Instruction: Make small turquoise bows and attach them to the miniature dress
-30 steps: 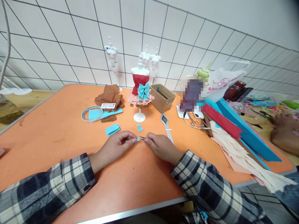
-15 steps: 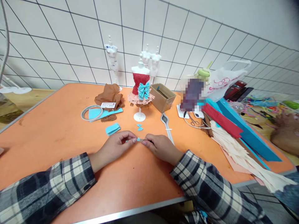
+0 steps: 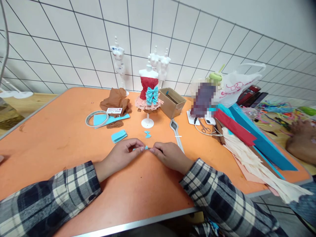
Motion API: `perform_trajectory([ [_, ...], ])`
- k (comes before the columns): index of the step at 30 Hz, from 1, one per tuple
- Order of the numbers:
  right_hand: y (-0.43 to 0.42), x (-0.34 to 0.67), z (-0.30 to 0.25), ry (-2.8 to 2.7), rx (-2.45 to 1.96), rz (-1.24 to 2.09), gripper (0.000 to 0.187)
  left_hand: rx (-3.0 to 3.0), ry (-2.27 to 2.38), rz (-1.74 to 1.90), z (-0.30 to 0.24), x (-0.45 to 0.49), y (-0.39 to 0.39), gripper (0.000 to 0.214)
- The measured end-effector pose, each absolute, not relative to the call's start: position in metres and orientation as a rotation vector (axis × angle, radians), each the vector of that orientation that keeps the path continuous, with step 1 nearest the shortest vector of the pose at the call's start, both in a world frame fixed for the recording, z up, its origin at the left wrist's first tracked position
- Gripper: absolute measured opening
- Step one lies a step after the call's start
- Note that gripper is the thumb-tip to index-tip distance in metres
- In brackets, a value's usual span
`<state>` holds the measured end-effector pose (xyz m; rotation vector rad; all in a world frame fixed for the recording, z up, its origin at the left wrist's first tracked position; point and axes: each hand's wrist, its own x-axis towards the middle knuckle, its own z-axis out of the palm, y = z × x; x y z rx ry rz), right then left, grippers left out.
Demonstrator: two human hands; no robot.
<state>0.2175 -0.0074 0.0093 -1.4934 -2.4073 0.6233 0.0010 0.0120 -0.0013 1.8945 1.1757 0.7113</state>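
My left hand [image 3: 126, 149] is closed, its thumb and fingertips pinching a small piece of light blue crepe paper [image 3: 146, 147]. From the other side my right hand [image 3: 169, 154] pinches something thin and dark that reaches to the blue piece; its kind is too small to make out. Just beyond the fingertips lies a small blue paper bow [image 3: 147, 134]. A folded blue paper [image 3: 119, 136] is near my left hand. Behind these stands a small white dress form [image 3: 148, 74] wearing a red bodice, a ruffled pink and brown skirt and larger blue bows.
A tape roll [image 3: 96, 119] and crumpled brown paper [image 3: 113, 98] lie left on the orange table [image 3: 61, 141]. A cardboard box [image 3: 172, 102], scissors [image 3: 205, 127] and a grey strap-like item [image 3: 175, 135] are right of the dress form. Paper strips [image 3: 247, 154] hang over the right edge. Another person's hand [image 3: 302, 140] is far right.
The thin piece between my fingertips shows less than before, and my right fingertips sit very slightly nearer the left. The bow and dress form have not moved.
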Motion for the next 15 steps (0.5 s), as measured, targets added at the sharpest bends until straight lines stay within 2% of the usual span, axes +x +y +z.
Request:
perform_trajectory([
  [15, -0.0058, 0.2175, 0.0069, -2.384, -1.483, 0.638, 0.041, 1.904, 1.18, 0.698, 0.0022, 0.003, 0.011, 0.028],
])
